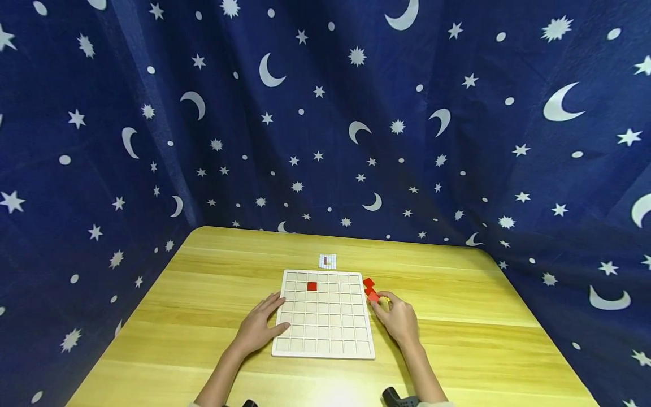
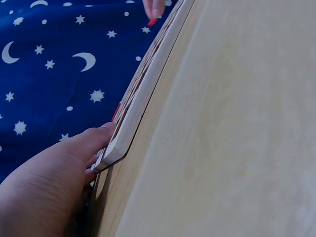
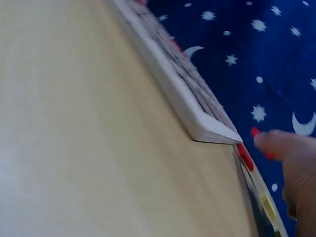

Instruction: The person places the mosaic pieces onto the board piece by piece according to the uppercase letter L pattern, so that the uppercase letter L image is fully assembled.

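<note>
A white board (image 1: 325,358) with a grid of square cells lies flat on the table. One red square tile (image 1: 312,286) sits in a cell near its far left part. My left hand (image 1: 259,327) rests on the board's left edge, thumb over the rim, as the left wrist view also shows. To the right of the board, my right hand (image 1: 399,320) pinches a red square tile (image 1: 374,297) between thumb and fingers, seen too in the right wrist view. More red tiles (image 1: 368,282) lie just beyond it.
A small card (image 1: 328,261) with a printed grid and a coloured figure lies behind the board. Something yellow (image 3: 269,207) lies on the table by the right hand, mostly hidden in the head view. A dark blue curtain (image 1: 325,113) with moons and stars hangs around the wooden table (image 1: 483,328).
</note>
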`<state>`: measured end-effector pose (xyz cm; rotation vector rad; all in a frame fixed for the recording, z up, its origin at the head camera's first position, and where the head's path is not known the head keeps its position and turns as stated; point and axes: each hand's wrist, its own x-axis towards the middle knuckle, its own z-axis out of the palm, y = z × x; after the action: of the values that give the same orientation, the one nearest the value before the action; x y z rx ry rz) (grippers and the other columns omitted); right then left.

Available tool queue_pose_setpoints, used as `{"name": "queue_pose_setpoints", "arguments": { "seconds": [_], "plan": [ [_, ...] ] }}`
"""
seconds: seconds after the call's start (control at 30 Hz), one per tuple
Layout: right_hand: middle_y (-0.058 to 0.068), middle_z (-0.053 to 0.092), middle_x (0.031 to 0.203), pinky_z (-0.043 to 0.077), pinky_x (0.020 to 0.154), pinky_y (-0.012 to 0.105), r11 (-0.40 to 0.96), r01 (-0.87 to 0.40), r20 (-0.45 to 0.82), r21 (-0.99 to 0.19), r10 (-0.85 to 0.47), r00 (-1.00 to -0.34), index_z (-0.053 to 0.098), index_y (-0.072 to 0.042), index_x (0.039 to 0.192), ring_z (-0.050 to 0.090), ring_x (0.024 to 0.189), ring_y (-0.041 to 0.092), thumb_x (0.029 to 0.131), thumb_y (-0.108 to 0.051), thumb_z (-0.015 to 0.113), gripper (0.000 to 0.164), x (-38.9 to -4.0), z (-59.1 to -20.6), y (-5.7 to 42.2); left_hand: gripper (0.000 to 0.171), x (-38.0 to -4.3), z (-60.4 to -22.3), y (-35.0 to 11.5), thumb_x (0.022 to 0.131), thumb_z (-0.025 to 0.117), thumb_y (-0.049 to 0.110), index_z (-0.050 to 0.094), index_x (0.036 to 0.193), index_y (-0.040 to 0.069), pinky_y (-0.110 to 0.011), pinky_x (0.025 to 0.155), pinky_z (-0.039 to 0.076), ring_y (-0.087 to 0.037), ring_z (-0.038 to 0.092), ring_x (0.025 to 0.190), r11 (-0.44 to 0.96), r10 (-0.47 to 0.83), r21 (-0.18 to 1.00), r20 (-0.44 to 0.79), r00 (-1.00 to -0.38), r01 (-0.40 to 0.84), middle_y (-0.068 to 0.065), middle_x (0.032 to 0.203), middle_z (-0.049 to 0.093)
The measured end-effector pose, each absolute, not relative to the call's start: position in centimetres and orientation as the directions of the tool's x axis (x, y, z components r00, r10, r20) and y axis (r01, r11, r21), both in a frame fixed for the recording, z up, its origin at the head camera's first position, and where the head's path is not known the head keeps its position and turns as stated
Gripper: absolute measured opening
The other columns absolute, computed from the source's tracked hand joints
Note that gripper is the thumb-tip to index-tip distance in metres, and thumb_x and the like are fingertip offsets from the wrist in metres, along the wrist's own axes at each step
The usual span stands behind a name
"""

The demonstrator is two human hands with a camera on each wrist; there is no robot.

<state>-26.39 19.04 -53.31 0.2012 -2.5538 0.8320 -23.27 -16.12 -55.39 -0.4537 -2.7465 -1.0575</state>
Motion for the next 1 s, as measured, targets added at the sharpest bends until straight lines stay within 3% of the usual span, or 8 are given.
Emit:
{"name": "queue_pose_setpoints", "arguments": {
  "seconds": [0.17, 0.33, 0.63, 1.0],
  "plan": [
    [-0.017, 0.018, 0.047, 0.013, 0.038, 0.015, 0.709, -0.439, 0.509, -0.551, -0.131, -0.85, 0.07, -0.01, 0.098, 0.011, 0.044, -0.003, 0.077, -0.023, 0.075, 0.025, -26.3, -53.0, 16.6, 0.065, -23.2, -55.3, -16.2, 0.082, 0.065, 0.046, 0.049, 0.135, 0.011, -0.058, 0.1, 0.029, -0.033, 0.031, 0.132, 0.704, 0.217, 0.63, 0.249, -0.944, 0.329, -0.007, 0.144, 0.037],
    [-0.017, 0.021, 0.047, 0.015, 0.039, 0.016, 0.669, -0.51, 0.496, -0.54, -0.236, -0.836, 0.071, -0.013, 0.097, 0.013, 0.044, -0.004, 0.077, -0.022, 0.075, 0.022, -26.3, -52.8, 13.6, 0.065, -23.1, -55.2, -16.3, 0.082, 0.066, 0.044, 0.049, 0.134, 0.011, -0.058, 0.1, 0.029, -0.032, 0.031, 0.132, 0.697, 0.221, 0.635, 0.252, -0.942, 0.333, -0.008, 0.144, 0.037],
    [-0.016, 0.019, 0.045, 0.015, 0.037, 0.018, 0.661, -0.542, 0.43, -0.519, -0.346, -0.834, 0.071, -0.014, 0.098, 0.011, 0.042, -0.002, 0.08, -0.027, 0.072, 0.023, -27.6, -51.5, 9.1, 0.065, -23.2, -55.1, -16.3, 0.081, 0.066, 0.045, 0.049, 0.134, 0.011, -0.057, 0.1, 0.031, -0.032, 0.032, 0.131, 0.705, 0.219, 0.625, 0.259, -0.941, 0.336, -0.008, 0.143, 0.038],
    [-0.012, 0.024, 0.046, 0.019, 0.039, 0.021, 0.686, -0.52, 0.365, -0.51, -0.375, -0.852, 0.071, -0.011, 0.099, 0.016, 0.043, 0.002, 0.08, -0.025, 0.072, 0.024, -28.6, -51.4, 7.1, 0.065, -23.1, -55.2, -16.2, 0.081, 0.065, 0.047, 0.051, 0.133, 0.011, -0.056, 0.099, 0.032, -0.032, 0.033, 0.131, 0.712, 0.224, 0.612, 0.264, -0.938, 0.343, -0.008, 0.142, 0.04]
  ]
}}
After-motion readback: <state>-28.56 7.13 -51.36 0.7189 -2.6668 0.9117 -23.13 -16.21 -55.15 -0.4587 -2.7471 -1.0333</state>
